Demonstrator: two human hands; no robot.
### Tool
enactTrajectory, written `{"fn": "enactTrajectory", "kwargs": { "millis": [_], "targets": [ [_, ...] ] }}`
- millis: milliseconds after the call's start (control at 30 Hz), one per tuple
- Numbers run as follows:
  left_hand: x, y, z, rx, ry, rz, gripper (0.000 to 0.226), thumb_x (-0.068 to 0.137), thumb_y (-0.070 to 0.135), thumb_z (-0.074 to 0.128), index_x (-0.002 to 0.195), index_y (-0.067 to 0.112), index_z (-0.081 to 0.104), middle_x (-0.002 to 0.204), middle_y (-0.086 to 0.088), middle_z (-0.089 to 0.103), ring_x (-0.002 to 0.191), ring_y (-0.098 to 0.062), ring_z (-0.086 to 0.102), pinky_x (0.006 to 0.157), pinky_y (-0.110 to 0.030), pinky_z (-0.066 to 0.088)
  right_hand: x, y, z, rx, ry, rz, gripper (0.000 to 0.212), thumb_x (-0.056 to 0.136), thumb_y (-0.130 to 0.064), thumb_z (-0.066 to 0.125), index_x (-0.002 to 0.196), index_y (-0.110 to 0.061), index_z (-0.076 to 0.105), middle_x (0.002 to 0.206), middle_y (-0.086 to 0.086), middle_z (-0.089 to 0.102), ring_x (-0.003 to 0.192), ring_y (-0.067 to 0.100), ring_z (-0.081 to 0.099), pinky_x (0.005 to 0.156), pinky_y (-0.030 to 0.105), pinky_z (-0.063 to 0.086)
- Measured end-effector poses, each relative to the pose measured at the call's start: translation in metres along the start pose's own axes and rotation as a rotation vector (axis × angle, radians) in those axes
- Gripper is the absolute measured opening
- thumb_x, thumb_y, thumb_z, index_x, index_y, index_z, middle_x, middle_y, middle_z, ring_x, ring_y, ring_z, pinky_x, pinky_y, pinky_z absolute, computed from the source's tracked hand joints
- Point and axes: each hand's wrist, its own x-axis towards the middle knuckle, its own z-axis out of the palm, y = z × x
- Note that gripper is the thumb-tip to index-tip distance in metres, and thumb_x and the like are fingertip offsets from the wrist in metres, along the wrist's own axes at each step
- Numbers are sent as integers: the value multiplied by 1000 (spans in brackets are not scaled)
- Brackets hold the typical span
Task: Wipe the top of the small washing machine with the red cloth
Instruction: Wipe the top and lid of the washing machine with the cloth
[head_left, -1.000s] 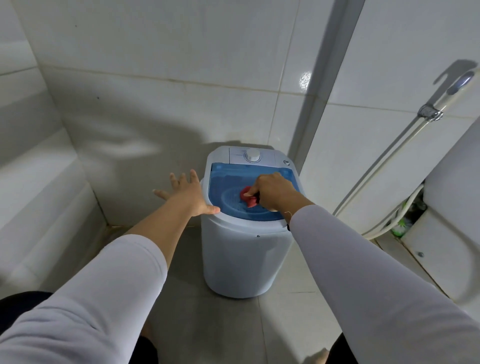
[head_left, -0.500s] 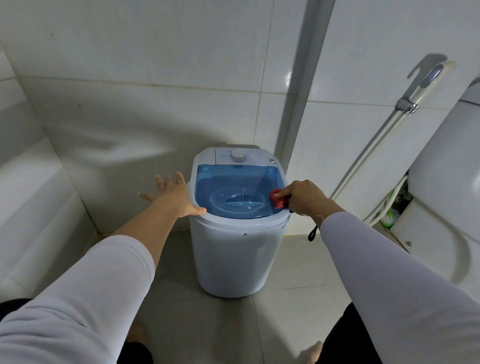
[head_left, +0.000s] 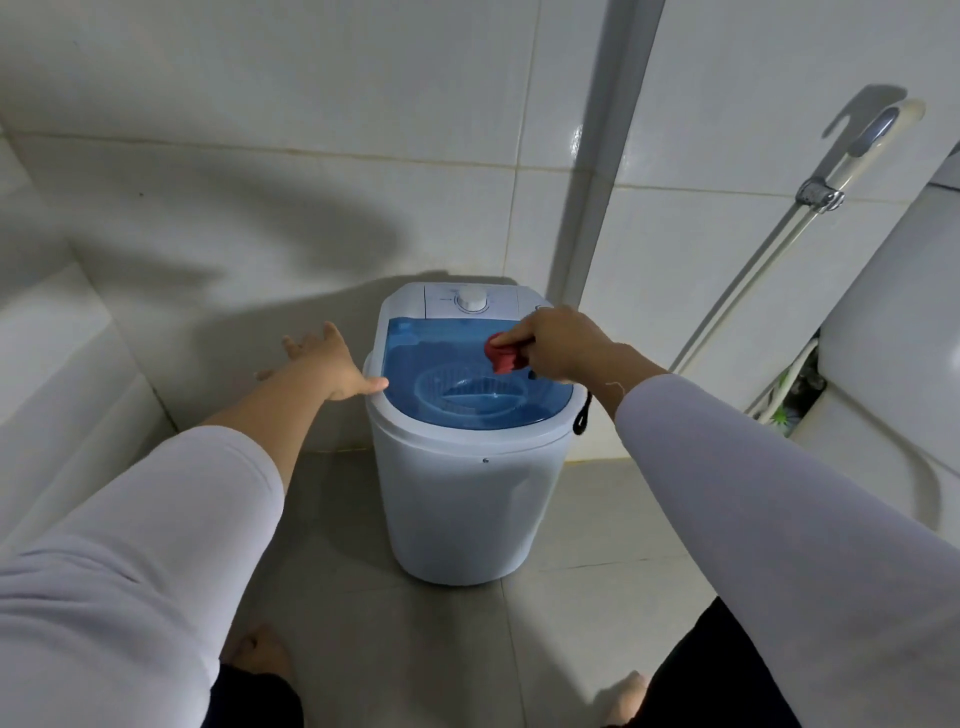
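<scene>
- Only the head view is given, and it cuts off both white-sleeved arms at the lower edge.
- Landmark: the small white plastic washing machine (head_left: 467, 499) with a translucent blue lid (head_left: 431, 348), standing on the grey tiled floor (head_left: 395, 649) in a corner of the white tiled wall (head_left: 260, 208).
- Through the lid, a ribbed round tub (head_left: 470, 392) shows dimly inside the machine; whether it holds anything cannot be made out.
- Behind the lid, a white round dial (head_left: 472, 300) sits on the machine's control panel; its markings are too small to read.
- At the lid's rear right part, the right hand (head_left: 558, 343) pinches the bunched red cloth (head_left: 503, 353) between curled fingers, the cloth against the lid; the palm covers part of it.
- At the machine's left rim, the left hand (head_left: 324, 361) has its fingers spread and straight, gripping nothing, thumb touching the rim.
- Right of the machine, a black cord loop (head_left: 582, 418) hangs, partly hidden behind the right forearm.
- Farther right, a white spray hose (head_left: 753, 291) on the wall and a white toilet (head_left: 893, 364), cut by the frame.
</scene>
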Motion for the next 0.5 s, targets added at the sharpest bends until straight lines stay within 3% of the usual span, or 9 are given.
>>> {"fn": "enactTrajectory", "kwargs": {
  "millis": [167, 333, 500],
  "targets": [
    [11, 4, 3, -48, 2, 14, 118, 74, 70, 59, 152, 9, -4, 158, -18, 16, 146, -39, 13, 115, -60, 18, 18, -46, 12, -10, -58, -200, 44, 94, -10, 47, 127, -39, 57, 127, -4, 63, 114, 24, 55, 95, 34, 48],
    [6, 10, 1, -47, -11, 43, 108, 83, 61, 57, 152, 6, -6, 158, -19, 18, 146, -37, 16, 120, -49, 9, 27, -69, 29, -56, -117, -309, 44, 93, -12, 52, 130, -36, 55, 129, -2, 61, 115, 24, 54, 94, 31, 44],
    [12, 6, 7, -107, -15, 28, 116, 76, 63, 64, 152, 12, -9, 161, -17, 7, 148, -37, 2, 116, -61, 10, 20, -74, 39, -72, -141, -413, 43, 96, -13, 48, 132, -33, 53, 134, 2, 54, 118, 25, 49, 90, 24, 36]
  ]
}}
